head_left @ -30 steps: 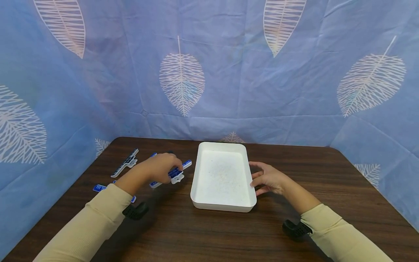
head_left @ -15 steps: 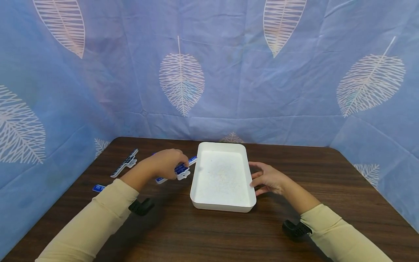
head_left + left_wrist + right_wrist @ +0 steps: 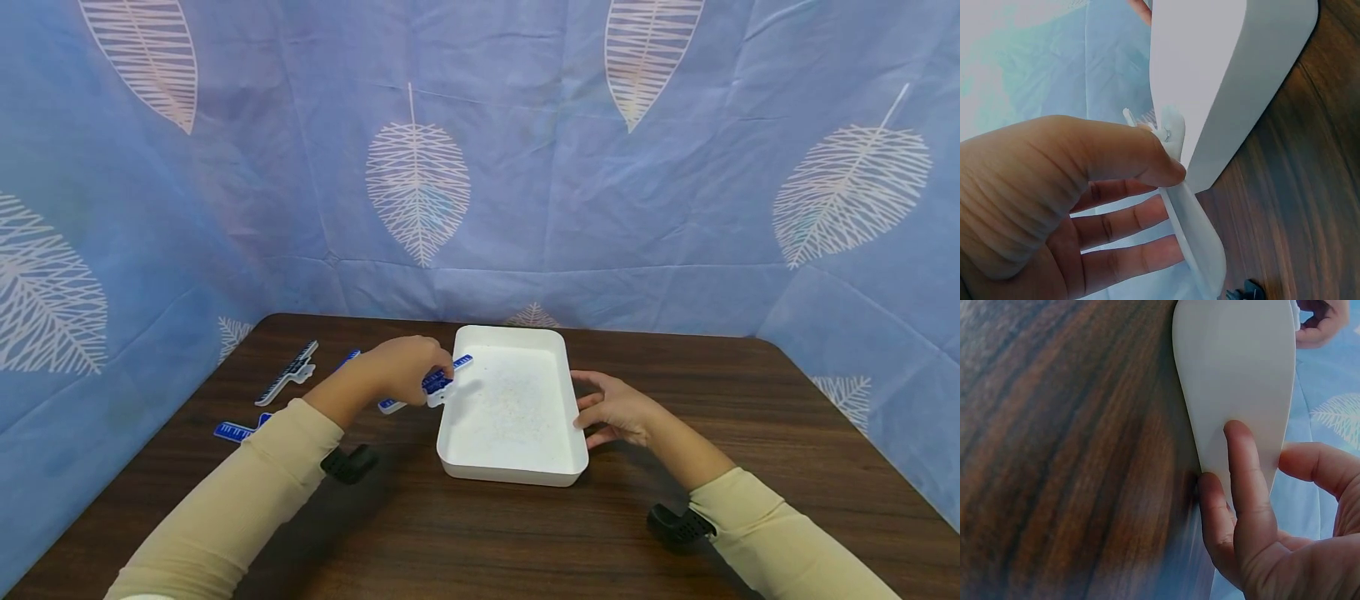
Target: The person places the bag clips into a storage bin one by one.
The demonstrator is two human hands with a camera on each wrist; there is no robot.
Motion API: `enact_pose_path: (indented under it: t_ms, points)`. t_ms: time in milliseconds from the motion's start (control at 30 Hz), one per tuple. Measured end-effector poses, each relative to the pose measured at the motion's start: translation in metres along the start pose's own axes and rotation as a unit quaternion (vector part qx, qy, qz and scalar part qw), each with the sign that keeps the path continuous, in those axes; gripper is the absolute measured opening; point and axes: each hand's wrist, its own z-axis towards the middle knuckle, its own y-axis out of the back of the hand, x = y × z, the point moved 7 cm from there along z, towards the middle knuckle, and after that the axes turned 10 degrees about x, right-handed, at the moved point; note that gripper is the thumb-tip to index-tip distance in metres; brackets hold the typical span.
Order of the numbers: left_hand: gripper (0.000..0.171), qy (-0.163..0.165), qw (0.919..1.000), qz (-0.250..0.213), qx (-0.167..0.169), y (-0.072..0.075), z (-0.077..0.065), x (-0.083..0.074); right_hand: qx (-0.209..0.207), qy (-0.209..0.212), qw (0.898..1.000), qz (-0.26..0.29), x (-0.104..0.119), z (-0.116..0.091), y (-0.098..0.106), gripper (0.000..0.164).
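My left hand (image 3: pixel 412 371) pinches a long blue-and-white clip (image 3: pixel 438 383) with a printed key pattern. The clip's far end overlaps the left rim of the white tray (image 3: pixel 510 417). In the left wrist view, thumb and fingers grip the clip's white plastic (image 3: pixel 1200 237) close beside the tray's outer wall (image 3: pixel 1241 94). On the tray's right side, my right hand (image 3: pixel 615 410) rests its spread fingers against the outside. Seen from the right wrist, two fingertips (image 3: pixel 1238 431) touch the wall and another digit meets the rim.
Left on the dark wooden table (image 3: pixel 480 542) lies a black-and-white clip (image 3: pixel 288 375). A blue clip (image 3: pixel 234 431) is nearer the front, partly behind the left sleeve (image 3: pixel 247 492). Another blue clip (image 3: pixel 349 358) shows behind the left forearm. A patterned blue cloth (image 3: pixel 525 167) hangs behind the table.
My left hand has carried the blue-and-white clip to the right, from over the table to the tray's left rim. The right hand and tray have stayed in place.
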Motion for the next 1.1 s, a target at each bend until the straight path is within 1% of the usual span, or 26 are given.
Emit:
enact_pose_path:
  t_ms: [133, 267, 533, 867, 967, 1100]
  points:
    - [0.044, -0.006, 0.9999, 0.006, 0.009, 0.001, 0.005, -0.002, 0.003, -0.001, 1.0, -0.002, 0.001, -0.002, -0.002, 0.088]
    - [0.043, -0.015, 0.9998, 0.001, 0.014, 0.001, 0.009, -0.006, 0.007, -0.001, 1.0, 0.002, 0.002, -0.002, -0.003, 0.089]
    - [0.045, -0.005, 0.999, -0.032, 0.029, -0.001, 0.019, -0.008, 0.007, -0.001, 1.0, 0.002, 0.002, -0.002, -0.003, 0.089]
    - [0.048, 0.008, 0.9968, -0.063, 0.05, -0.005, 0.033, -0.014, 0.005, -0.001, 1.0, 0.002, 0.002, -0.002, -0.003, 0.088]
    - [0.047, 0.006, 0.9968, -0.06, 0.053, -0.006, 0.038, -0.017, 0.004, -0.001, 1.0, -0.001, 0.002, -0.002, -0.003, 0.088]
    - [0.044, -0.006, 0.997, -0.056, 0.054, -0.008, 0.047, -0.021, 0.002, 0.0, 1.0, -0.004, 0.001, -0.002, -0.003, 0.088]
